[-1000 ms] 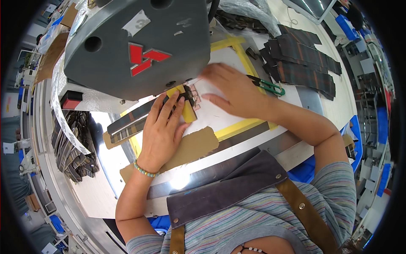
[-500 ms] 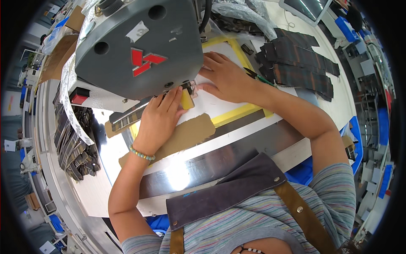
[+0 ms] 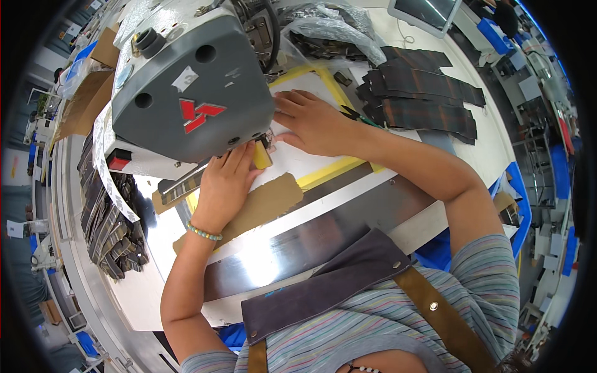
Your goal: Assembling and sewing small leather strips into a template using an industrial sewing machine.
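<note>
L hand [image 3: 225,186] is lying nearly flat over the plaid strip [image 3: 180,186] by the machine head [image 3: 205,78], R hand [image 3: 314,124] is resting half-spread, whether either is gripping I can't tell, so this pc is seemingly unfinished, w/ more strips [image 3: 429,118] lying R side.

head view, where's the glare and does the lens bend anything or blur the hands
Head view: white glare washes out part of the metal strip; head view: the right edge of the white tabletop bows outward; head view: the left hand and right hand look fairly sharp, without obvious motion blur.
</note>
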`<action>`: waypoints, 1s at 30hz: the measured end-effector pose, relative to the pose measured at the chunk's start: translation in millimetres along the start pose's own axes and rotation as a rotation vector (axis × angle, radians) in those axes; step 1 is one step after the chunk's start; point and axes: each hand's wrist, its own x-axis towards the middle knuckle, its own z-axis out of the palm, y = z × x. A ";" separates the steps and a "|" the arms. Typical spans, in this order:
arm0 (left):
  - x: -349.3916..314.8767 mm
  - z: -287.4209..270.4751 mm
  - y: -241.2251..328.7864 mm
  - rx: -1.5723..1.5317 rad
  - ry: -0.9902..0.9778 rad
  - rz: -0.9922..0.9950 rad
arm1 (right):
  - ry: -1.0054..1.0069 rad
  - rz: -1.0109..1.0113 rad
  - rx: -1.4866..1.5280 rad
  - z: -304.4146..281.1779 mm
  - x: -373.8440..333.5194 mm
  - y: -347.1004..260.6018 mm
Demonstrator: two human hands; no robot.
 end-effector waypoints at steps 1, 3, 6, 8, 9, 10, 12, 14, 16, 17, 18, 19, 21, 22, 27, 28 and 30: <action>0.1 1.5 -0.3 -0.002 0.004 0.002 | 0.004 0.001 0.022 0.4 0.9 1.4; 0.3 3.1 -2.5 0.029 0.004 0.002 | 0.011 0.007 0.039 1.1 2.2 3.8; 3.7 2.6 -0.2 -0.012 -0.007 0.018 | -0.018 0.017 0.010 2.5 -0.6 8.4; 0.0 1.3 1.8 -0.018 0.001 0.011 | -0.008 -0.048 -0.041 7.3 -1.9 8.6; -1.9 1.5 2.9 -0.022 0.005 -0.003 | -0.041 -0.035 -0.016 5.6 -1.0 6.9; -3.5 1.9 3.7 -0.032 0.011 0.014 | -0.045 -0.021 -0.031 4.0 -1.6 4.3; -7.3 2.5 4.7 -0.027 0.009 0.011 | -0.053 -0.056 -0.040 1.8 -6.2 -1.1; -9.9 2.8 10.1 -0.028 -0.006 0.020 | -0.062 -0.039 -0.045 -2.7 -15.5 -6.3; -12.6 1.0 17.0 -0.034 0.003 0.009 | -0.056 -0.046 -0.023 -6.6 -23.9 -11.1; -16.1 -0.3 19.5 -0.039 0.004 0.007 | -0.131 -0.025 0.043 -17.1 -25.4 -15.6; -17.1 -1.2 20.8 -0.043 -0.002 0.006 | -0.136 -0.021 0.041 -27.2 -27.9 -13.9; -17.8 -1.9 21.7 -0.046 -0.007 0.004 | -0.181 -0.044 0.068 -37.2 -30.9 -9.4; -18.7 -2.2 23.0 -0.046 0.000 0.009 | -0.232 -0.065 0.096 -69.3 -30.7 -1.5; -19.8 -1.7 24.0 -0.040 0.006 0.008 | -0.218 0.099 0.088 -92.8 -26.6 1.6; -20.9 -1.4 24.4 -0.054 0.025 0.001 | -0.026 0.348 -0.183 -166.2 -58.1 73.0; -19.1 -0.5 24.6 -0.053 0.035 0.010 | -0.071 0.390 -0.240 -172.2 -72.6 92.3; -20.2 -1.0 24.9 -0.056 0.040 0.008 | -0.088 0.378 -0.253 -174.3 -91.1 116.0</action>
